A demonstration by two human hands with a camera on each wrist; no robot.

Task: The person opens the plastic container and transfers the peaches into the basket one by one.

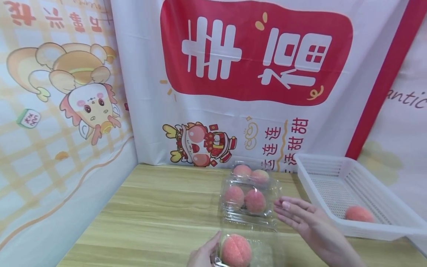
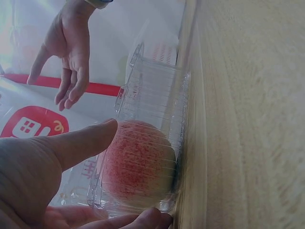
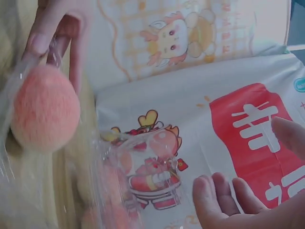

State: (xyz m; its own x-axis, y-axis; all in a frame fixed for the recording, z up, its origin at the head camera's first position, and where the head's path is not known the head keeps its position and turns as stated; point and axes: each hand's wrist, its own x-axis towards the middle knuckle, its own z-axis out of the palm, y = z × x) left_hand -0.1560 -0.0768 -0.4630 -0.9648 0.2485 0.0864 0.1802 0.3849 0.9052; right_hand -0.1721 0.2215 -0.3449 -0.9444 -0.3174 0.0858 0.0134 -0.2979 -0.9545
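Close to the front of the table, my left hand (image 1: 202,254) grips the left side of a clear plastic box (image 1: 261,247). One pink peach (image 1: 236,250) sits in the left part of that box. In the left wrist view the thumb lies along the upper edge near the peach (image 2: 138,164), and the fingers curl under the box. My right hand (image 1: 308,222) is held to the right of the boxes with nothing in it, its fingers loosely extended. In the right wrist view, the same peach (image 3: 46,109) shows beside my left hand.
Behind the near box stands another clear box (image 1: 239,214) with two peaches (image 1: 255,201). Farther back, two more peaches (image 1: 241,171) sit in clear plastic by the hanging cloth (image 1: 146,111). On the right, a white basket (image 1: 377,231) holds a peach (image 1: 359,214).
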